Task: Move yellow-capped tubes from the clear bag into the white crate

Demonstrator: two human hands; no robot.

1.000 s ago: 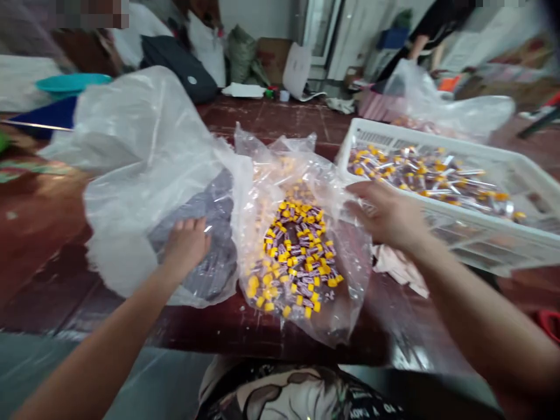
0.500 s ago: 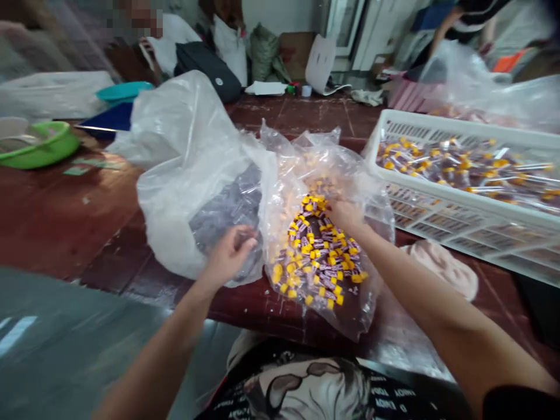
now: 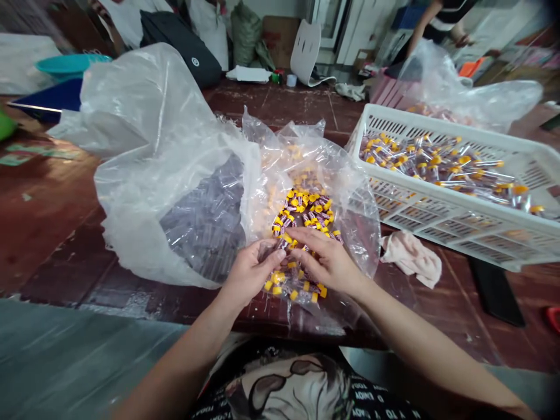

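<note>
A clear plastic bag (image 3: 345, 198) lies open on the table, holding a heap of wrapped sweets (image 3: 304, 213) with yellow ends and purple middles. My left hand (image 3: 251, 271) and my right hand (image 3: 326, 259) meet at the front of the heap, with their fingers curled around a small bunch of sweets. Beside the left hand is a large white plastic bag (image 3: 140, 122) filled with dark, shiny wrapped sticks (image 3: 205, 224). A white slatted plastic crate (image 3: 450, 224) with similar sweets (image 3: 437, 166) stands to the right of my right hand.
A pink cloth (image 3: 411, 259) and a flat black object (image 3: 496, 290) lie on the dark red table (image 3: 56, 233) by the crate. Behind it is another plastic bag (image 3: 476, 99). A co-worker (image 3: 437, 17) stands at the far right. Sacks and a teal basin (image 3: 72, 65) lie further back.
My left hand has moved off the white bag onto the sweets in the clear bag. My right hand has moved down the heap, and the two hands now meet at its front.
</note>
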